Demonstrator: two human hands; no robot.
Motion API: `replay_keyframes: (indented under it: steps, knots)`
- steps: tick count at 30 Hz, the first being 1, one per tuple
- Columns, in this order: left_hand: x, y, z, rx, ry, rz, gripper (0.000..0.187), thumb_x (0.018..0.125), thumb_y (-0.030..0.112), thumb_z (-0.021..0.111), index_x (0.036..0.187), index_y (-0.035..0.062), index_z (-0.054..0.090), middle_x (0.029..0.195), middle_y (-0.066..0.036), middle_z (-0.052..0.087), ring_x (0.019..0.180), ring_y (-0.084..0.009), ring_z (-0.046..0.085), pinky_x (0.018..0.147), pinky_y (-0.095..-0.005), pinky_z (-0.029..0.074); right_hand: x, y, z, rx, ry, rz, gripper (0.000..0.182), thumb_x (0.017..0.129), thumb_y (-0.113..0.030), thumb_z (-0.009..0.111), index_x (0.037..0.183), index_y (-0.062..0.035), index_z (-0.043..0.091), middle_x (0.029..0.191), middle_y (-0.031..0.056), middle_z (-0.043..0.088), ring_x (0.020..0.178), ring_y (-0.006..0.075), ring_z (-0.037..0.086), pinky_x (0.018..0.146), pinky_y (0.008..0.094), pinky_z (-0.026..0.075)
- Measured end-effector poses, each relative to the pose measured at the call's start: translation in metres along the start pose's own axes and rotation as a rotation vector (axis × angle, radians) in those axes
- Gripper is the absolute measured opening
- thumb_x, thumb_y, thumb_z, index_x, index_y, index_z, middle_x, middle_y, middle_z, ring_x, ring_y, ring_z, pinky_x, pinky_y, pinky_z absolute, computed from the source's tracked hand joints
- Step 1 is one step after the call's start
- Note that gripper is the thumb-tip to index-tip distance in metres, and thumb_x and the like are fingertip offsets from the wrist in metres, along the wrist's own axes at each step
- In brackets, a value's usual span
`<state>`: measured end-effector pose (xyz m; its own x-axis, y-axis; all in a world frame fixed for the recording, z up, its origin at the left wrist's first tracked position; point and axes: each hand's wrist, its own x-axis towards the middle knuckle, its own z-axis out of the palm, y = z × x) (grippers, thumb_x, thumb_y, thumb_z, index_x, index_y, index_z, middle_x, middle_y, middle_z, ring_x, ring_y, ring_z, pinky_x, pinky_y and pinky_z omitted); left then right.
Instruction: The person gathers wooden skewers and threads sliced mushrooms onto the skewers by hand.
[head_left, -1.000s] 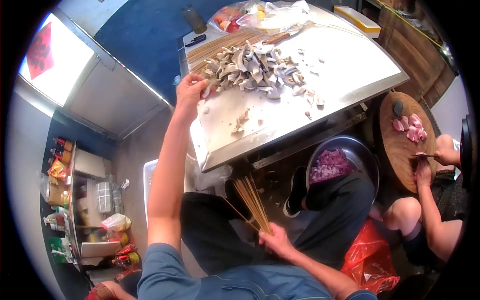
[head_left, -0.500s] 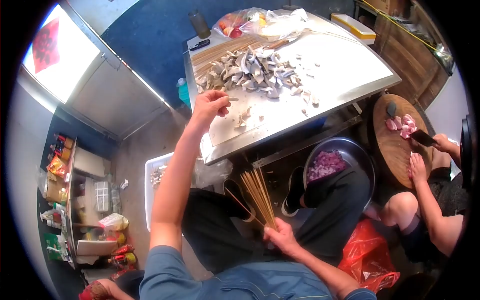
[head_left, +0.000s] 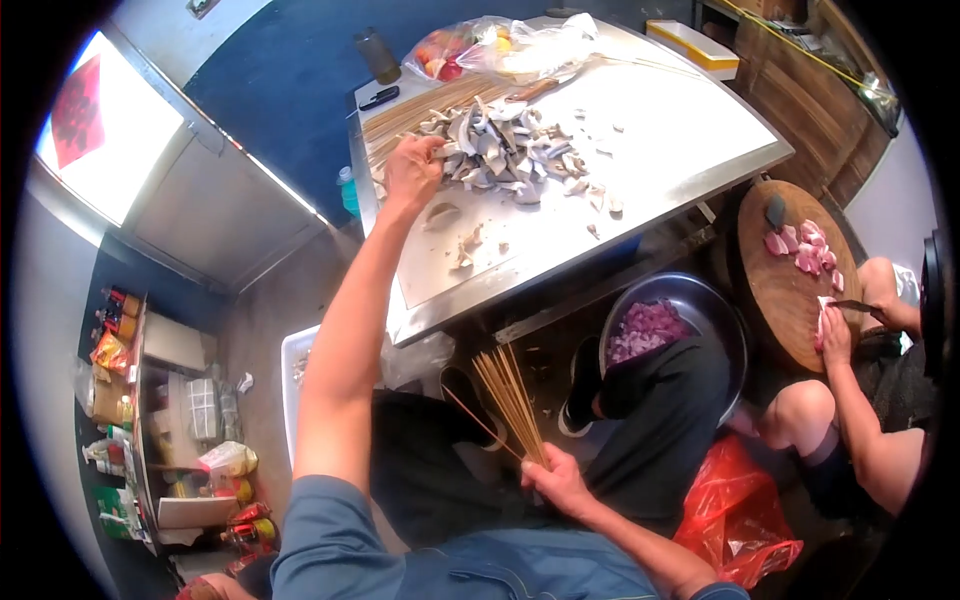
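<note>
My left hand (head_left: 412,172) reaches to the left edge of a heap of grey-white mushroom pieces (head_left: 500,150) on the table. Its fingers are bent and pinch a mushroom piece at the heap's edge, partly hidden by the hand. A single piece (head_left: 441,212) lies on the tabletop just below that hand, with small scraps (head_left: 466,246) nearer the front edge. Low over my lap, my right hand (head_left: 560,481) is closed around a bundle of thin wooden skewers (head_left: 510,395). They fan out upward, and one leans off to the left.
More skewers (head_left: 400,125) lie behind the heap, near a bag of fruit (head_left: 445,52). A steel bowl (head_left: 727,330) of chopped purple onion stands by my knee. At right, another person's hands (head_left: 836,335) cut meat with a knife on a round board (head_left: 775,290).
My left hand has moved up and away from me, from the table's near left to the heap. A piece now lies below it. My right hand keeps hold of the skewers.
</note>
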<state>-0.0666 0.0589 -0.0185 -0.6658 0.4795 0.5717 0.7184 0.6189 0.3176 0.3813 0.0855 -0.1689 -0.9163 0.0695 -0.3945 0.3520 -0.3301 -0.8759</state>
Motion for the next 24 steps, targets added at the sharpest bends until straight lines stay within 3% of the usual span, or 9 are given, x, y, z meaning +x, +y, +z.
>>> replay_keyframes:
  steps: [4,9,12,15,19,22,24]
  knots:
    - [0.009,-0.005,0.003,0.058,-0.071,0.027,0.028,0.073,0.010,0.061,0.100,0.0133,0.070,0.091,-0.013,0.059,0.085,-0.0313,0.060,0.075,-0.0384,0.048,0.000,-0.001,-0.001,-0.016,0.004,0.028,0.018,0.089,-0.018,0.059,0.096,-0.0015,0.059,0.071,0.0022,0.063,0.066,0.0080,0.058,0.060,0.0241,0.046]
    - [-0.005,-0.001,-0.004,0.066,0.040,0.043,0.024,0.074,0.011,0.063,0.097,0.0118,0.070,0.089,-0.011,0.059,0.082,-0.0298,0.060,0.074,-0.0383,0.047,0.000,-0.001,-0.001,-0.024,0.010,0.000,0.019,0.088,-0.019,0.059,0.093,-0.0008,0.059,0.071,0.0034,0.063,0.066,0.0098,0.059,0.061,0.0255,0.047]
    - [-0.017,-0.010,-0.008,-0.116,0.121,-0.014,0.017,0.077,0.012,0.064,0.093,0.0075,0.069,0.084,-0.010,0.061,0.077,-0.0227,0.062,0.068,-0.0362,0.048,-0.001,0.000,0.000,-0.058,0.004,-0.012,0.019,0.088,-0.019,0.058,0.092,-0.0009,0.059,0.071,0.0036,0.063,0.067,0.0098,0.060,0.062,0.0255,0.047]
    - [-0.031,-0.001,-0.023,-0.616,0.063,-0.298,0.014,0.086,0.007,0.058,0.097,0.0003,0.062,0.080,-0.006,0.062,0.060,-0.0115,0.061,0.051,-0.0262,0.048,-0.002,-0.003,0.001,-0.083,0.000,-0.024,0.019,0.088,-0.019,0.058,0.092,-0.0009,0.059,0.071,0.0039,0.064,0.067,0.0097,0.059,0.061,0.0257,0.047]
    - [-0.052,0.005,-0.035,-0.847,0.042,-0.332,0.022,0.088,0.004,0.054,0.109,-0.0017,0.056,0.083,-0.009,0.063,0.063,-0.0123,0.062,0.053,-0.0241,0.049,-0.003,-0.004,0.002,-0.061,-0.007,-0.009,0.018,0.088,-0.019,0.058,0.094,-0.0013,0.059,0.071,0.0027,0.063,0.066,0.0090,0.058,0.060,0.0246,0.045]
    - [-0.076,0.027,-0.049,-1.028,0.019,-0.402,0.022,0.086,0.001,0.053,0.107,-0.0025,0.057,0.085,-0.010,0.063,0.066,-0.0145,0.063,0.058,-0.0257,0.051,-0.003,-0.015,0.004,0.029,0.012,-0.005,0.015,0.089,-0.017,0.057,0.093,-0.0026,0.057,0.071,0.0011,0.062,0.062,0.0072,0.054,0.056,0.0226,0.042]
    - [-0.103,0.035,-0.057,-1.124,-0.066,-0.503,0.019,0.085,-0.001,0.055,0.104,-0.0043,0.058,0.088,-0.011,0.064,0.075,-0.0185,0.066,0.067,-0.0284,0.054,-0.003,-0.022,0.005,0.091,0.056,-0.085,0.011,0.088,-0.015,0.057,0.090,-0.0053,0.054,0.070,0.0022,0.061,0.049,0.0057,0.045,0.045,0.0196,0.035]
